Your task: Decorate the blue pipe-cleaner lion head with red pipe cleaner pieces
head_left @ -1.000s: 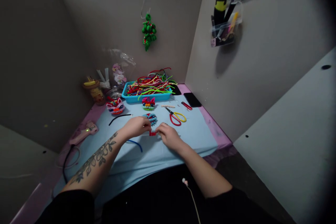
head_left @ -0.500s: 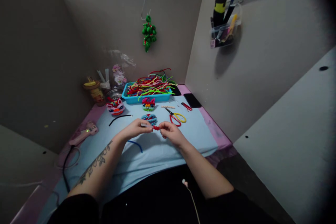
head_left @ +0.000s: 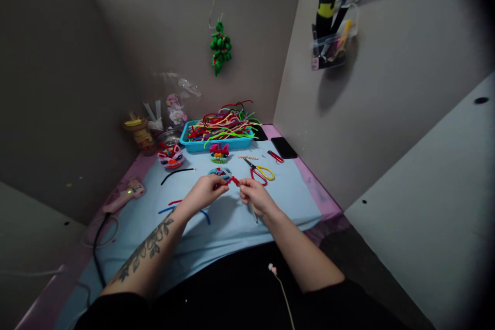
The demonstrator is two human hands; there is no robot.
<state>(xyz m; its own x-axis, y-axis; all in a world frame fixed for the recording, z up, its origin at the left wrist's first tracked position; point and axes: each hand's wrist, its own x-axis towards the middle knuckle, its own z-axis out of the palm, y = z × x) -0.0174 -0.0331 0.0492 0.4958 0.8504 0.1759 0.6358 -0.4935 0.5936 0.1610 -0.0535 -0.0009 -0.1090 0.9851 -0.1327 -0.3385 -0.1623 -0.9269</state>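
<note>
A short red coiled pipe cleaner (head_left: pixel 234 181) spans the gap between my hands, above the table. My left hand (head_left: pixel 209 189) is closed in a pinch on its left end. The other end is pinched by my right hand (head_left: pixel 253 195), and a thin grey rod (head_left: pixel 253 214) sticks out below that hand. Just behind my fingers lies a blue and red pipe-cleaner piece (head_left: pixel 219 172), partly hidden. Red and yellow handled scissors (head_left: pixel 261 171) rest behind my right hand. A blue pipe cleaner (head_left: pixel 167 210) and a short red one (head_left: pixel 175 202) lie by my left forearm.
A blue tray (head_left: pixel 216 147) heaped with pipe cleaners stands at the back. Two lion-like heads (head_left: pixel 170 157) (head_left: pixel 219 153) sit before it. A pink glue gun (head_left: pixel 126 196) is at left, a black phone (head_left: pixel 283 147) and red cutter (head_left: pixel 275 157) at right. Partitions surround the table.
The red coil now stretches longer and bends between my hands. The grey rod, earlier by my left fingers, now shows under my right hand. My left hand shifted slightly right.
</note>
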